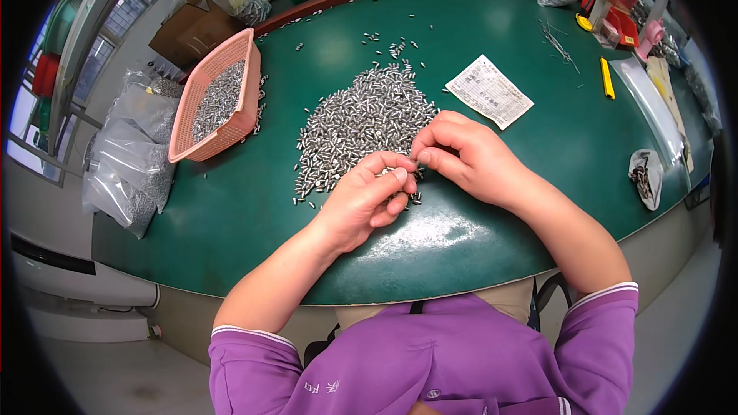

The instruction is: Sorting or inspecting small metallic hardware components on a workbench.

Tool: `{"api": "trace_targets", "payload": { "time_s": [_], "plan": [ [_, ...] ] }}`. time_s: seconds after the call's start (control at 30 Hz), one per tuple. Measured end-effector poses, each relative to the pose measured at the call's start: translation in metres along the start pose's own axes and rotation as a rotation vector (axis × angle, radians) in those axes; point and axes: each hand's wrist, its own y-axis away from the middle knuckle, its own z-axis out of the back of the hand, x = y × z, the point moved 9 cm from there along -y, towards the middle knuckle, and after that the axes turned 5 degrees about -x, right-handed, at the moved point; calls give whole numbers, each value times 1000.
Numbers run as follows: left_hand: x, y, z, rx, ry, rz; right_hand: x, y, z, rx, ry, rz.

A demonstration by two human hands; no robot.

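I see the left hand [357, 204] and right hand [480, 161] meet, fingers [440, 132] narrow; whether they grip anything, I cannot tell. The pile of silvery metal pins [357, 123] lies mid-surface [261, 207], beyond its near edge.

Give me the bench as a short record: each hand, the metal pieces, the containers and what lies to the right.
Left hand: fingers curled, at the pile's near edge
Right hand: thumb and index finger close together, beside left fingertips
Between fingertips: too small to tell
Metal pieces: loose pile on green table
Basket: pink, holding similar pieces, left of pile
Plastic bags: clear, at table's left edge
Right side: paper sheet, yellow tool
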Motion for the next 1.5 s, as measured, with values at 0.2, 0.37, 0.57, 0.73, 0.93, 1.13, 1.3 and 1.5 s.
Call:
{"api": "trace_targets", "payload": {
  "time_s": [0.2, 0.37, 0.57, 0.73, 0.93, 1.13, 1.3, 1.5],
  "plan": [
    [4, 0, -2, 14, -26, 31, 8, 2, -8, 9, -157, 44],
    [2, 0, -1, 14, 6, 16, -2, 2, 4, -55, 93, 13],
    [1, 0, -2, 22, 19, 20, -5, 7, -9, 50, 361, 86],
    [-1, 1, -2, 9, 35, 16, 0, 6, -8, 8, 396, 148],
    [1, 0, 3, -21, 20, 10, 1, 1, -7, 17, -131, -36],
    [1, 0, 0, -33, 29, 14, 8, 3, -7, 20, -163, 17],
    [-1, -1, 3, -20, 26, -10, 0, 2, -1, 3, -44, -64],
    [-1, -1, 2, -13, 34, 0, -2, 8, -11, 138, 246, 87]
  ]
}}
